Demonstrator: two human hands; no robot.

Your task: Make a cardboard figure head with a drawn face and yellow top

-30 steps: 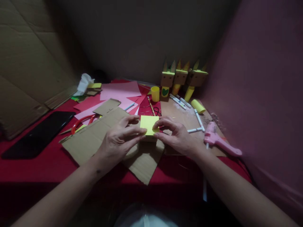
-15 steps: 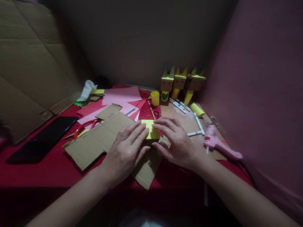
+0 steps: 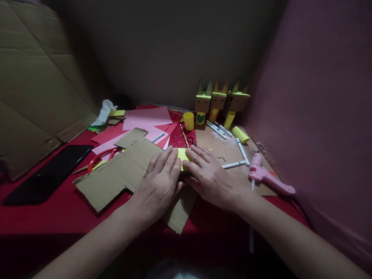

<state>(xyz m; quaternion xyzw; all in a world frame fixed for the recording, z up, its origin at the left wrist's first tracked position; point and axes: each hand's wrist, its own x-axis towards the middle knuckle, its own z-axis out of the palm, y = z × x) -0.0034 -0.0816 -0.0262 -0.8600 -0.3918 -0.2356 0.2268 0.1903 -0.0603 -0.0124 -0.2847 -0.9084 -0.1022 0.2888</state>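
"What's just changed?"

"The way the yellow paper square (image 3: 181,155) is handled. A second ago the fingers pinched its near edge; now the left hand (image 3: 158,184) covers its left side and the right hand (image 3: 211,175) its right, so only a narrow patch shows between them."

"Are they gripping it?"

"It doesn't look like it. Both hands are fairly wide, fingers stretched out over the top, closed around nothing that I can see. (The thumbs sit low on the near side, and I can't tell what they touch.)"

"Where exactly is the square?"

"Just beyond the cardboard strip (image 3: 180,211) that pokes out below the hands, with the notched cardboard piece (image 3: 123,167) to its left and the pink glue gun (image 3: 263,173) well apart on the right. What lies directly beneath it is hidden."

"And what does that mean for the work?"

"My reading: lining it up has given way to pressing it flat, with pressure from both sides at once."
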